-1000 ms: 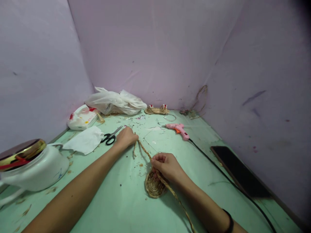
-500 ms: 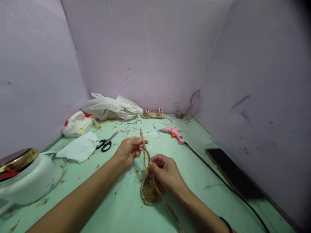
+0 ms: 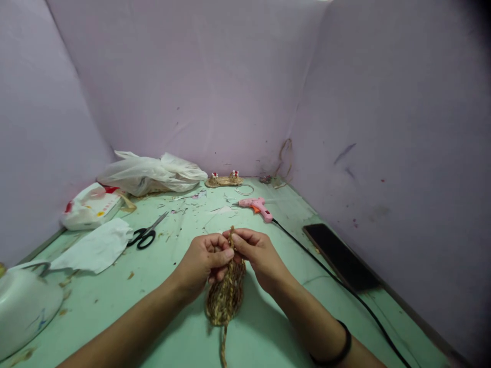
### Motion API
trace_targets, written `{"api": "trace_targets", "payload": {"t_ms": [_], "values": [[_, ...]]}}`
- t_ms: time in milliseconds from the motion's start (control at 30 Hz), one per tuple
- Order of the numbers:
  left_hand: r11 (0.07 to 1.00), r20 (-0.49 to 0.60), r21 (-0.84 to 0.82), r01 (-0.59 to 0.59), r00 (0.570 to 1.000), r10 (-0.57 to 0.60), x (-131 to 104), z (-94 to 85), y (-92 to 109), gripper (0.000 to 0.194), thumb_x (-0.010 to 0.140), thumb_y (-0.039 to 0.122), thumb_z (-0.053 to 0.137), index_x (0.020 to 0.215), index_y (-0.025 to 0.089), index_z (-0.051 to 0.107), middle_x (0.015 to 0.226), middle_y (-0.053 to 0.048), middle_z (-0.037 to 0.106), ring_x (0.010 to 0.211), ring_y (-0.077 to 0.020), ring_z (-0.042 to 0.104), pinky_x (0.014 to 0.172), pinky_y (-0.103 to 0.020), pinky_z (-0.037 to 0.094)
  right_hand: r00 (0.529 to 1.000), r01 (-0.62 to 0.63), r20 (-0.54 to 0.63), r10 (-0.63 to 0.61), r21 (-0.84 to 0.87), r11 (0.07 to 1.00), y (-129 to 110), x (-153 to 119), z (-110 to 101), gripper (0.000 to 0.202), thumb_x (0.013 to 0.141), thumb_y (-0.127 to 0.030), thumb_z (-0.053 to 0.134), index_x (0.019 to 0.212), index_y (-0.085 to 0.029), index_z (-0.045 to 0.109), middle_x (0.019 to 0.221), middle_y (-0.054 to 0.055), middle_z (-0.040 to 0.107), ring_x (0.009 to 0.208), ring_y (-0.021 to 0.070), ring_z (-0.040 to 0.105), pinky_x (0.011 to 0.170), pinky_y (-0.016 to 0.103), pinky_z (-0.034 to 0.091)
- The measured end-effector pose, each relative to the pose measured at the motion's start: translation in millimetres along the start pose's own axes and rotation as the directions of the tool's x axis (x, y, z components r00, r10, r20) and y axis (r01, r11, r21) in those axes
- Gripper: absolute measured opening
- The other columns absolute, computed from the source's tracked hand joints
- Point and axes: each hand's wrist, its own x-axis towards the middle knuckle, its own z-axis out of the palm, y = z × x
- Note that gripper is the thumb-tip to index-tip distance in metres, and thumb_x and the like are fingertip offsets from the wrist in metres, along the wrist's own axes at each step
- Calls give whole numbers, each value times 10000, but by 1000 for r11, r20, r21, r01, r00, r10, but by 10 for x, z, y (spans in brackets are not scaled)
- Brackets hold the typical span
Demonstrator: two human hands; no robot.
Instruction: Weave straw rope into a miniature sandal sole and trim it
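A woven straw sole-shaped piece [image 3: 226, 299] hangs below my hands, its upper end hidden behind the fingers. A braided straw cord [image 3: 231, 236] pokes up between my fingertips, and a loose tail [image 3: 223, 347] trails from the piece's lower end. My left hand [image 3: 209, 260] is closed, thumb and fingers pinching the cord where it meets the woven piece. Right beside it, my right hand [image 3: 255, 250] pinches the cord's upper part between thumb and forefinger. The fingertips of both hands nearly touch.
Ahead lie a pink glue gun [image 3: 256, 205] with a black cable, a wire ring [image 3: 244, 190] and a small straw piece with beads [image 3: 223, 181]. Black scissors [image 3: 147, 234], a white cloth [image 3: 95, 248], a tissue pack [image 3: 92, 207] and a plastic bag [image 3: 153, 174] are left. A phone [image 3: 341, 255] lies right.
My hands have come together at the cord, the left moving toward the right. The woven piece has turned and now shows lengthwise beneath them. The view has shifted rightward.
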Motion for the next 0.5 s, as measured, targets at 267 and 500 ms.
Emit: {"api": "trace_targets", "payload": {"t_ms": [267,500], "values": [[989,-113,151,6,994,11,-20,8,152,253,534,298,694,529,148,490,396,73,376,334,-24,290,344,-162,139,989,138,-12,-147,-279,950,24,-30,30,167,744,-243,558,736,-170,709,734,31,611,738,164,530,674,272,409],[996,-84,71,49,996,-43,-35,1,129,266,570,304,676,552,148,461,392,65,418,341,-24,304,342,-156,142,977,208,22,-210,-283,936,13,-51,40,200,759,-246,533,801,-178,718,724,30,603,692,153,521,647,278,411]]}}
